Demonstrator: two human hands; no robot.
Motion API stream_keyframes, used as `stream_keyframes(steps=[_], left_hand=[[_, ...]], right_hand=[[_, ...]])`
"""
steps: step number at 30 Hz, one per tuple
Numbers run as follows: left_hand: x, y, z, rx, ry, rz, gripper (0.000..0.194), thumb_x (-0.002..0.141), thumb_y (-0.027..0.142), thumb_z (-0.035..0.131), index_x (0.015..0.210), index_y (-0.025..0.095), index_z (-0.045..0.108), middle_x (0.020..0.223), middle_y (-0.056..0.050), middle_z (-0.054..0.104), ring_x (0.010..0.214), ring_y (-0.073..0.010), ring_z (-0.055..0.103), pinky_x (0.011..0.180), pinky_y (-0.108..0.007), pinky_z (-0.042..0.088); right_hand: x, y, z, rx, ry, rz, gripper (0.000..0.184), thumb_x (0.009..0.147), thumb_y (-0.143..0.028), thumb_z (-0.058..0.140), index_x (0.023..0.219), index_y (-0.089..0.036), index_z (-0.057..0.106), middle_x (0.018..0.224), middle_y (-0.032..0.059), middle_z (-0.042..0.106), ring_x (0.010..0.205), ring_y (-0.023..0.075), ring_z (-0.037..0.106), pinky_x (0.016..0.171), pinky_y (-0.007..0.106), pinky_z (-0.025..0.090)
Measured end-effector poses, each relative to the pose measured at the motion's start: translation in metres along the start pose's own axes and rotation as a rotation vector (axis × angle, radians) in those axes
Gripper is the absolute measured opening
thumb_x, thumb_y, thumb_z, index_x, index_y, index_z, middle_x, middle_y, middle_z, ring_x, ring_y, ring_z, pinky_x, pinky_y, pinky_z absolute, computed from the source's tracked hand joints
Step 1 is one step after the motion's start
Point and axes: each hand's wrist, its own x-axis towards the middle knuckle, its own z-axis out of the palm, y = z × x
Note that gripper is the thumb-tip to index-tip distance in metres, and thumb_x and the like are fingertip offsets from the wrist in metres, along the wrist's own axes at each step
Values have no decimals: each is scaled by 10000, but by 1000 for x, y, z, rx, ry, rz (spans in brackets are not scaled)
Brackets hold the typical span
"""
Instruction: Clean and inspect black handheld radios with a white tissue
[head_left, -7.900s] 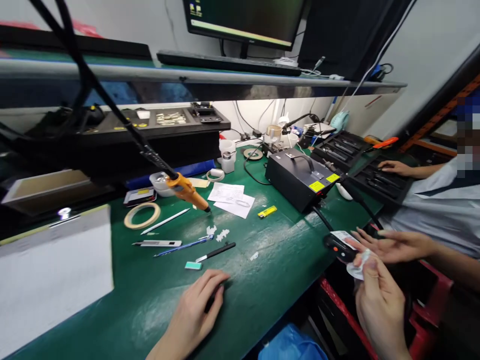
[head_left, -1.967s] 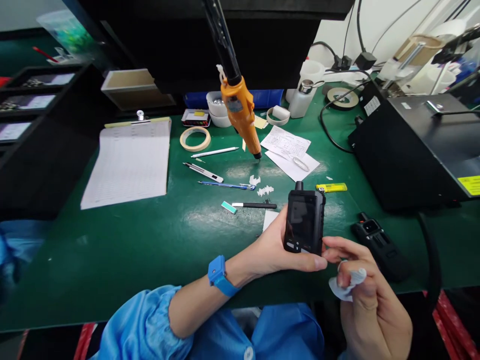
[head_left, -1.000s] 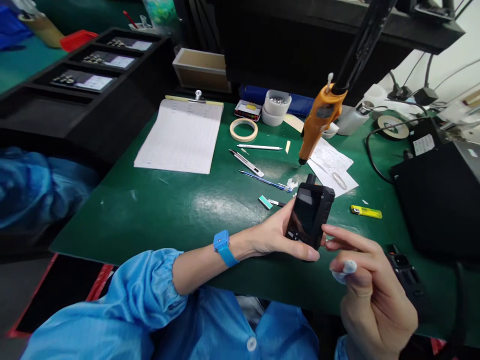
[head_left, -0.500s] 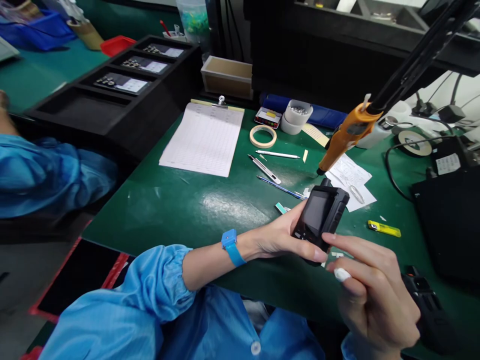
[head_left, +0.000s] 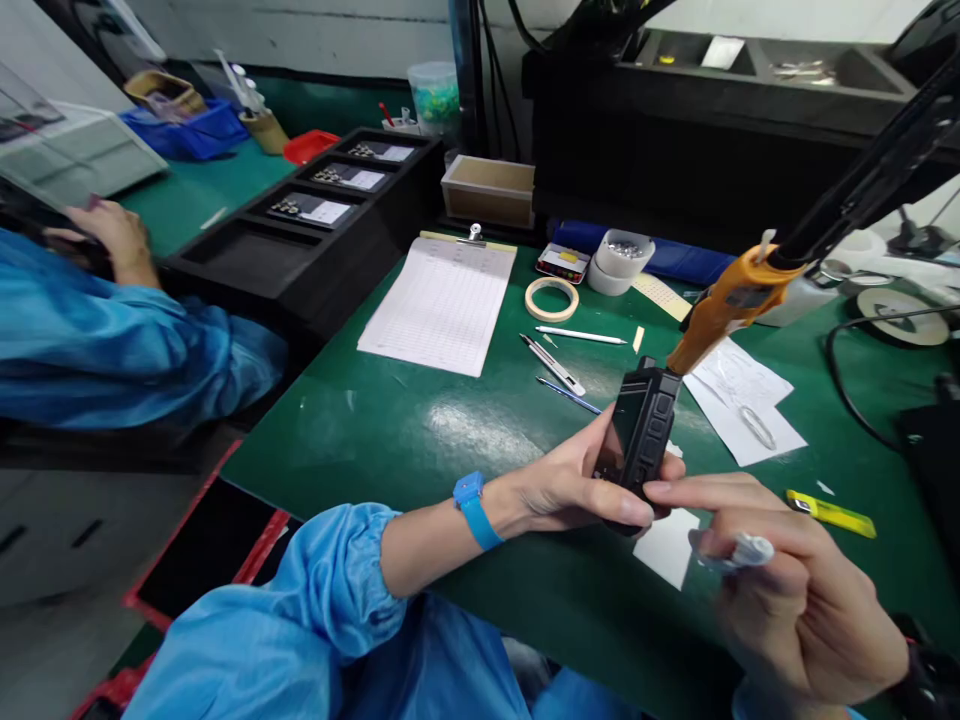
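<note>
My left hand (head_left: pixel 574 485) is wrapped round a black handheld device (head_left: pixel 651 425) with a small screen and a row of side buttons. The device is tilted, its buttoned side turned towards me. With the tip of its index finger, my right hand (head_left: pixel 802 580) touches the device's lower side edge. A crumpled white wad (head_left: pixel 752 550), perhaps tissue or cloth, is pinched between that hand's thumb and other fingers. Just behind the device hangs an orange electric screwdriver (head_left: pixel 731 300). A white paper piece (head_left: pixel 667 550) lies on the table below the hands.
A clipboard with paper (head_left: pixel 442 305), a tape roll (head_left: pixel 552 298), a craft knife (head_left: pixel 553 364) and a pen (head_left: pixel 581 335) lie ahead. A yellow cutter (head_left: pixel 832 513) is at right. Left stand a black parts tray (head_left: pixel 247 255) and a co-worker's blue sleeve (head_left: pixel 127 330).
The view has shifted left and up, showing more of the co-worker. The device has turned so its side buttons face me more. My right index finger remains on its edge.
</note>
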Motion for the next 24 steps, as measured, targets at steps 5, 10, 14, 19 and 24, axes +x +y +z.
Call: stream_keyframes(steps=[5,10,14,19,24], left_hand=[[1,-3,-6,-27,-9,-36,658,649,200,1085,1116,243,624,1030,31,697,726,-86,632,606,-224,491],[0,-6,-10,-64,0,-65,988,673,186,1086,1529,275,600,1051,16,693,717,-88,601,626,-225,491],[-2,-6,-10,-77,10,-65,1100,679,156,1057,1651,296,562,1058,-1,687,720,-97,576,607,-225,472],[0,-7,-4,-58,14,-77,1062,646,123,1000,1604,345,601,993,24,641,713,-98,558,589,-217,417],[0,-10,2,24,130,-52,852,604,128,1047,1336,271,635,971,17,694,762,-119,619,654,-233,444]], right_hand=[[-3,7,2,134,10,62,383,1249,-378,538,930,-225,685,985,55,889,818,188,857,854,343,731],[-11,9,4,204,4,146,408,1237,-449,565,916,-233,696,851,34,836,770,209,845,899,398,736],[-13,11,8,202,42,157,412,1252,-405,539,901,-230,664,875,26,841,828,197,864,925,363,725],[-10,15,4,-14,301,206,370,1196,-416,667,867,-249,701,720,-2,714,596,190,721,570,327,603],[5,42,-64,-568,160,337,377,1137,-525,717,871,-273,804,659,-10,681,502,176,570,462,311,390]])
